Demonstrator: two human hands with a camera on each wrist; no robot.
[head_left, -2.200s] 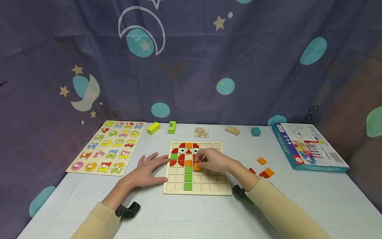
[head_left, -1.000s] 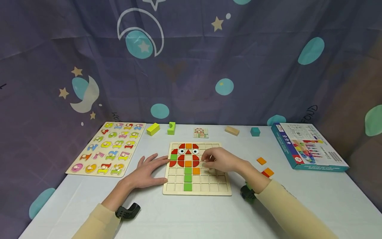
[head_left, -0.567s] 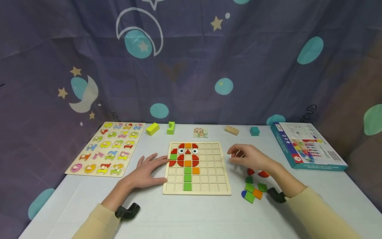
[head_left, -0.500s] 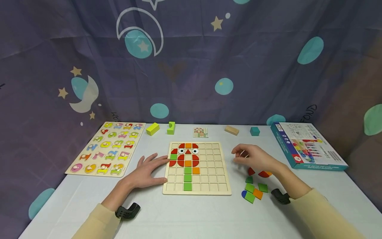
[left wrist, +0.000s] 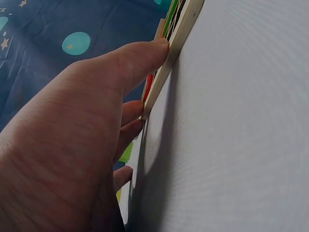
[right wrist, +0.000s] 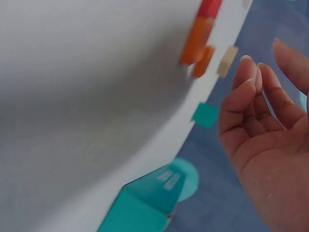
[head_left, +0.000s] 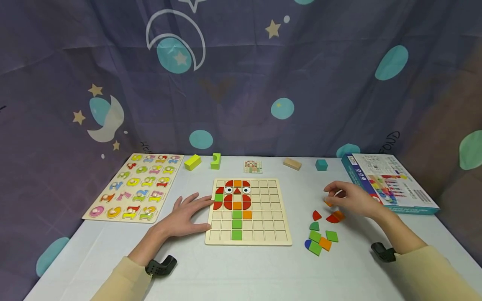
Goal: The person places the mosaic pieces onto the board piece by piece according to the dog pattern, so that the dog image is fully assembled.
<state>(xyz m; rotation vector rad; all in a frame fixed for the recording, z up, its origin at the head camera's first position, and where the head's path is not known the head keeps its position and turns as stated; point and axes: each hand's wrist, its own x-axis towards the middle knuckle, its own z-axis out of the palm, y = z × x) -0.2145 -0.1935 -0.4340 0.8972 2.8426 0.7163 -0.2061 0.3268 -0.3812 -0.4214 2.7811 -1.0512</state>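
My left hand (head_left: 187,214) lies with fingers spread, fingertips and thumb touching the left edge of the wooden grid board (head_left: 266,234). Red quarter-circles, orange and green squares and two eye tiles sit in the board's left and middle cells. An orange square (head_left: 247,215) lies in a cell beside the green column. Off to the right, my right hand (head_left: 354,198) hovers with loosely bent fingers and nothing between them. Just beneath its fingertips, an orange tile (head_left: 328,203) is partly hidden in the head view. A red quarter-circle (head_left: 332,219) and another orange tile (head_left: 339,215) lie nearby.
Loose green, orange and blue tiles (head_left: 315,248) lie right of the board. A number puzzle (head_left: 129,184) is at left, a box (head_left: 399,184) at right. Along the back stand a yellow block (head_left: 193,162), green block (head_left: 216,161), pattern card (head_left: 252,167), wooden block (head_left: 292,164) and teal cube (head_left: 321,165).
My right hand has set an orange square into the board beside the green column, let go, and moved right to above the loose tiles. My left hand has stayed at the board's edge.
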